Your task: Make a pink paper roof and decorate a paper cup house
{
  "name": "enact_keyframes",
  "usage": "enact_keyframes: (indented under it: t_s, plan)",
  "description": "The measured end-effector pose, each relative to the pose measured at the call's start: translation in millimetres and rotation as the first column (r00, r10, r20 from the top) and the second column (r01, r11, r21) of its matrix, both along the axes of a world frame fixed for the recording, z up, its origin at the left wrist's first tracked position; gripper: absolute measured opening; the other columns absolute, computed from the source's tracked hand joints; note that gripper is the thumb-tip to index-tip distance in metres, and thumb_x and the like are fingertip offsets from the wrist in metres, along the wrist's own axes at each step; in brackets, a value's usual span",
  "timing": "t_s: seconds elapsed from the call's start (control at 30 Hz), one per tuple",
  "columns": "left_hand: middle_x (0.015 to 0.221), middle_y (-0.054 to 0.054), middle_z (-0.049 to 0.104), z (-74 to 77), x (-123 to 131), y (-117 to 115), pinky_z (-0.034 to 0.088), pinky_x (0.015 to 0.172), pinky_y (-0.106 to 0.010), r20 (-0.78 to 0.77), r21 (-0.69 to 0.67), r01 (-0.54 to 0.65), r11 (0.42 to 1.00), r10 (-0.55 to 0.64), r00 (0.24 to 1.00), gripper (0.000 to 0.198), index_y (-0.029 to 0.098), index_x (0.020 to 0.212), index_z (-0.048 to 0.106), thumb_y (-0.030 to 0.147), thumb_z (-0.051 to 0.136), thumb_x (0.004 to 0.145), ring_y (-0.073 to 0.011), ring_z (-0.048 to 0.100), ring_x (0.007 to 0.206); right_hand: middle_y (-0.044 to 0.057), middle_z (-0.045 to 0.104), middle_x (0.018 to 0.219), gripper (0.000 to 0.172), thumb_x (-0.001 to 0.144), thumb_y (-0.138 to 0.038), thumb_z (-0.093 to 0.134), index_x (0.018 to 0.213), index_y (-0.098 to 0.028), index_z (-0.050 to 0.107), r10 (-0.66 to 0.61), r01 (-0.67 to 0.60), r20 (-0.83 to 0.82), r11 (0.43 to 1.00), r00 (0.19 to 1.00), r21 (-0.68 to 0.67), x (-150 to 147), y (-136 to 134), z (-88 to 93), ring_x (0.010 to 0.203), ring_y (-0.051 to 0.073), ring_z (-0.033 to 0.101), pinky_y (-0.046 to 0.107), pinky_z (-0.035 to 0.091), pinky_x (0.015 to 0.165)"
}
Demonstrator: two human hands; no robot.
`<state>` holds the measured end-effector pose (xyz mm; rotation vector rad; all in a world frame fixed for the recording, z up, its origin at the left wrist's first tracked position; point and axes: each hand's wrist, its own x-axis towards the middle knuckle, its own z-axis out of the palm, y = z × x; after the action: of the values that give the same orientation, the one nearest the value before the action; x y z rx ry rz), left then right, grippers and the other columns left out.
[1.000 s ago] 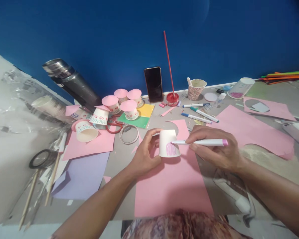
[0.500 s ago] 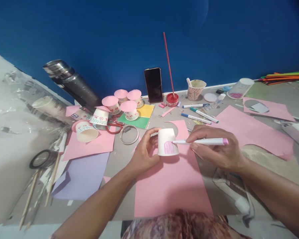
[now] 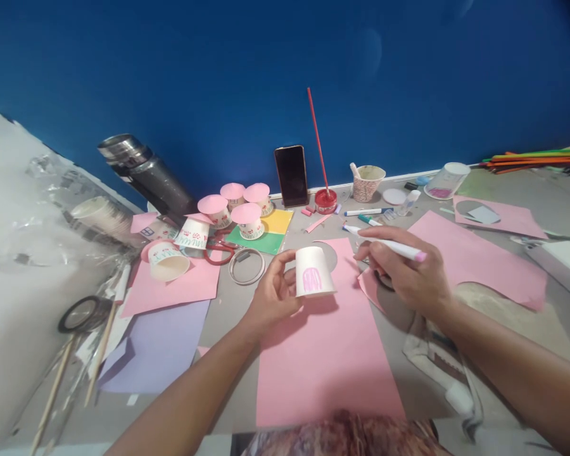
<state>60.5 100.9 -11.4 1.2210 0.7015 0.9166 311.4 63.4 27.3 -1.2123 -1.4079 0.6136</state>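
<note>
My left hand grips an upside-down white paper cup from its left side, over a pink paper sheet. A pink arched shape is drawn on the cup's side facing me. My right hand holds a white marker with a pink end, its tip lifted away to the right of the cup. Several more markers lie just beyond that hand.
Finished cups with pink tops stand on green and yellow card at the back, near red scissors, a dark flask, a phone and a red paint pot with a stick. More pink sheets lie right; tape roll left.
The marker tip has come off the cup and my right hand has moved up and to the right. The cup has turned so the pink drawing faces me. The view has tilted up a little.
</note>
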Motion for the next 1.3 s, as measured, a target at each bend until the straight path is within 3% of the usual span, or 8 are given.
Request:
enact_keyframes:
  t_s: [0.1,0.23,0.43,0.63,0.87,0.93,1.07,1.3]
  plan:
    - [0.134,-0.010,0.064,3.9,-0.9,-1.6,0.054,0.078,-0.032,0.001,-0.060,0.005,0.998,-0.005,1.000,0.074,0.028,0.132,0.057,0.033,0.093,0.067,-0.0258,0.068,0.109,0.008,0.077,0.117,0.044,0.085,-0.030,0.079,0.128,-0.024,0.069,0.123,-0.116,0.131,0.991,0.984,-0.062,2.1,6.5,-7.7,0.093,0.022,0.073,0.034,0.061,0.074]
    - [0.131,-0.010,0.067,5.6,0.9,-4.8,0.054,0.075,-0.032,-0.017,-0.093,0.015,0.996,-0.016,1.000,0.077,0.028,0.133,0.057,0.033,0.093,0.066,-0.0261,0.069,0.103,0.014,0.064,0.144,0.086,0.067,-0.032,0.094,0.145,-0.025,0.057,0.332,-0.295,0.242,0.939,0.912,-0.178,2.2,8.8,-13.9,0.107,0.028,0.070,0.037,0.061,0.076]
    - [0.146,-0.011,0.060,-0.7,1.0,-3.8,0.058,0.091,-0.040,-0.006,-0.011,0.102,0.995,-0.102,0.995,0.077,0.031,0.139,0.055,0.031,0.091,0.070,-0.0302,0.067,0.120,0.014,0.063,0.146,0.087,0.071,-0.029,0.090,0.149,-0.024,0.051,0.391,-0.348,0.305,0.919,0.868,-0.186,0.5,8.7,-17.2,0.114,0.028,0.067,0.038,0.061,0.081]
    - [0.170,-0.012,0.034,-5.3,-7.7,-0.6,0.040,0.124,-0.053,-0.244,0.199,0.145,0.969,-0.094,0.965,0.098,0.034,0.159,0.038,0.034,0.090,0.076,-0.0375,0.038,0.156,0.016,0.066,0.138,0.078,0.075,-0.028,0.086,0.146,-0.022,0.052,0.357,-0.349,0.486,0.930,0.798,-0.111,0.7,10.6,-22.3,0.117,0.032,0.064,0.048,0.060,0.091]
    - [0.156,-0.012,0.048,-1.7,-6.3,1.9,0.043,0.122,-0.052,-0.398,0.346,0.098,0.933,0.052,0.916,0.072,0.029,0.147,0.051,0.025,0.082,0.081,-0.0340,0.048,0.146,0.018,0.067,0.141,0.089,0.073,-0.041,0.092,0.150,-0.023,0.051,0.329,-0.396,0.533,0.918,0.780,0.013,3.9,14.9,-22.8,0.122,0.036,0.064,0.056,0.056,0.101]
    - [0.153,-0.012,0.050,-0.3,-4.9,3.0,0.043,0.121,-0.051,-0.368,0.351,0.030,0.936,0.109,0.923,0.068,0.027,0.145,0.050,0.020,0.077,0.083,-0.0321,0.050,0.145,0.014,0.073,0.128,0.078,0.077,-0.037,0.089,0.146,-0.024,0.054,0.264,-0.352,0.505,0.932,0.821,0.084,5.6,15.3,-20.4,0.111,0.033,0.068,0.051,0.058,0.094]
    - [0.153,-0.013,0.049,-0.5,-4.0,4.8,0.044,0.119,-0.049,-0.352,0.358,-0.037,0.933,0.171,0.920,0.069,0.026,0.144,0.047,0.013,0.072,0.082,-0.0301,0.053,0.142,0.004,0.077,0.091,0.021,0.095,-0.024,0.068,0.115,-0.026,0.072,0.049,-0.134,0.346,0.965,0.937,0.224,5.3,12.0,-15.1,0.082,0.023,0.071,0.038,0.058,0.076]
    - [0.143,-0.011,0.052,-4.9,-4.1,3.9,0.051,0.111,-0.047,-0.366,0.454,-0.033,0.890,0.220,0.904,0.069,0.028,0.139,0.050,0.011,0.075,0.077,-0.0295,0.055,0.134,0.003,0.079,0.084,0.014,0.097,-0.022,0.063,0.098,-0.026,0.077,-0.004,-0.038,0.211,0.980,0.977,0.195,0.5,4.4,-10.2,0.077,0.023,0.074,0.035,0.057,0.067]
